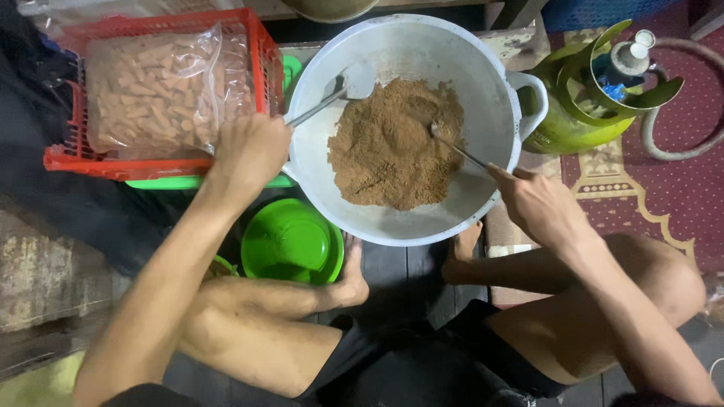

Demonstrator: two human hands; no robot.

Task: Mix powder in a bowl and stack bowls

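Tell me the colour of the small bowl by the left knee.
Bright green; the small bowl shows best in the head view, beside the large white basin.

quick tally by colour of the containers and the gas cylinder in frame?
White basin: 1
Red crate: 1
Green bowl: 1
Green tray under the crate: 1
Green gas cylinder: 1
By colour: white 1, red 1, green 3
Total: 5

Dark wooden floorboards [407, 275] are running under the scene. To their right a maroon patterned carpet [679, 151] is lying, a green gas cylinder [581, 113] standing on its near edge with a grey hose [671, 151] curling away. Left of the boards, worn concrete [45, 264] is catching dim light.
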